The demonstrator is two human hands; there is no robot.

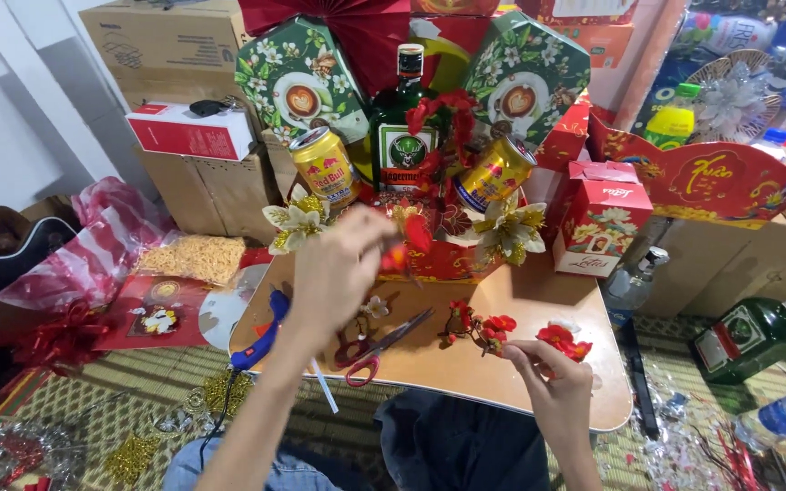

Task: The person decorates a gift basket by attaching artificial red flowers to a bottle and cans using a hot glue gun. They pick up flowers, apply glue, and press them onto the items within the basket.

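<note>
Around your low wooden table (520,300) the floor is crowded: cardboard boxes (197,191) at the back left, a small red gift box (598,218) on the table's right edge, a green bottle (752,335) lying off to the right. On the table lie one pair of red-handled scissors (379,348) and one blue glue gun (264,335), both just under your left forearm. The gift basket (429,232) holds one upright green bottle (402,123), two gold cans (325,165) and two green hexagonal boxes (300,77). Your left hand (338,264) pinches a red flower (411,238) against the basket's front. Your right hand (548,377) pinches a red flower sprig (484,327) near the table's front edge, the blooms just left of your fingertips.
</note>
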